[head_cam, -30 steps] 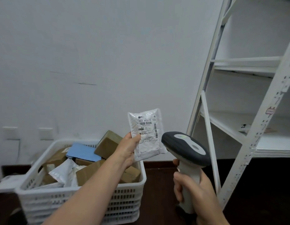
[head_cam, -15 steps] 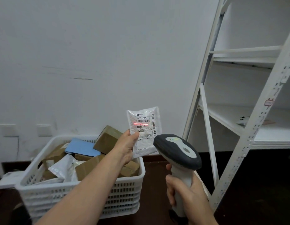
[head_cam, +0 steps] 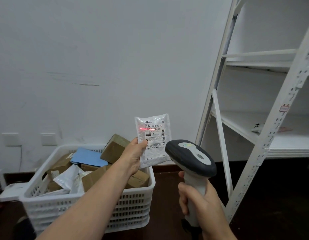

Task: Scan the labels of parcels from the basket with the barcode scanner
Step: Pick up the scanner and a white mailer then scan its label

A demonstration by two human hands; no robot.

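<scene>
While the white shelving rack on the right and the white basket on the floor at lower left keep their places, the change lies in the small things held up between them. The basket holds a heap of brown boxes, pale mailers and a blue envelope, all of which I take to be waiting their turn. The right hand has its fingers curled round the pale handle of the barcode scanner, whose dark head points up and away toward the wall; whether the forefinger presses the trigger is hidden. The left hand holds a white parcel upright above the basket's far right corner, thumb on its front at the lower left edge and the other fingers behind it, so it is pinched there. A second ago no beam showed; half a second ago a red line fell a little under the bars. Now the red line lies across the barcode on the label — though it runs off to the left and may not cover every bar. My reading is that this scan is about complete, and a steady hold matters most.
</scene>
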